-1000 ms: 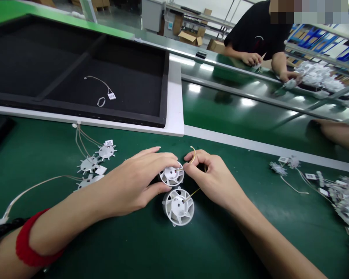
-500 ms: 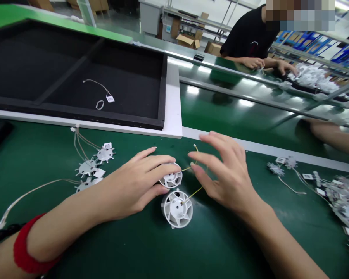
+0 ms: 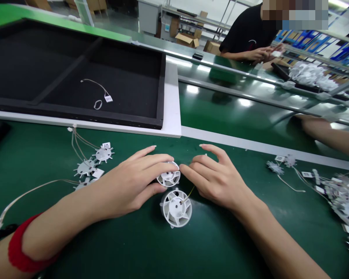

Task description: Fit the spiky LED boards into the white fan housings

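My left hand [image 3: 128, 184] is closed round a small white fan wheel [image 3: 169, 178] on the green mat, thumb below it and fingers over its top. My right hand [image 3: 218, 180] lies just right of it with fingers stretched out and apart, the index fingertip touching the wheel's right edge. A larger white fan wheel [image 3: 176, 208] stands right below the small one. A thin yellow wire [image 3: 189, 192] runs from its hub up under my right hand. Whether my right thumb presses the wire is hidden.
Several flat white toothed discs with wires [image 3: 87, 168] lie to the left. A black tray [image 3: 163, 97] on a white board holds a tagged wire [image 3: 104, 96]. A heap of white parts [image 3: 344, 197] is at right. A co-worker [image 3: 247, 35] and another person's arm [image 3: 331, 133] are beyond the belt.
My right hand let go of the yellow wire, lifted and opened, then came down with its fingertips against the small fan wheel. My left hand kept its hold.
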`<act>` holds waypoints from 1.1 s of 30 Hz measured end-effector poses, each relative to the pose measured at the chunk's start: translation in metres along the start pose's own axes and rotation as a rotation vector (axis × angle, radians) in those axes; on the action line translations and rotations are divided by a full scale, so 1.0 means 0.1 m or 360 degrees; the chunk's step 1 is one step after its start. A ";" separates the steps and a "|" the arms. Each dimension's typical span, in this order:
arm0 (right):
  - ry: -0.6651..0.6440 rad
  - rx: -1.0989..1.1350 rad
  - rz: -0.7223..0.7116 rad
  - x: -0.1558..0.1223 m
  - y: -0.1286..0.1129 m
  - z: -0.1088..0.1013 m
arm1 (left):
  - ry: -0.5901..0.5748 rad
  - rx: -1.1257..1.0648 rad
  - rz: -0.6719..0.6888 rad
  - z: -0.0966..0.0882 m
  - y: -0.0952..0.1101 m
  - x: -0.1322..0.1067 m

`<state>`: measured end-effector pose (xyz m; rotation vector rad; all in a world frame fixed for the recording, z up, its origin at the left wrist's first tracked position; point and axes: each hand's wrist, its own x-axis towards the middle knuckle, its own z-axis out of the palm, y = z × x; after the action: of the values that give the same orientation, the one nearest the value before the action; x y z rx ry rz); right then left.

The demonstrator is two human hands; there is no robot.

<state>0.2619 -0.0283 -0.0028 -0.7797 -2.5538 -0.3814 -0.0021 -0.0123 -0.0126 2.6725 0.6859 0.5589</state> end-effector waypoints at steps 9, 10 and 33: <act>-0.0321 0.0605 0.0718 0.09 -0.07 0.04 | -0.0001 -0.0028 0.0006 0.00 0.00 -0.01; -0.0378 0.0653 0.0795 0.11 -0.07 0.03 | -0.0004 -0.0030 0.0005 0.00 0.00 -0.01; -0.0414 0.0553 0.1134 0.05 -0.14 0.04 | 0.0280 0.0522 -0.0053 -0.28 -0.05 -0.04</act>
<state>0.2485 -0.0356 -0.0060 -1.5755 -2.2548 0.3999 -0.0197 -0.0041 0.0084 2.9290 0.9420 0.7356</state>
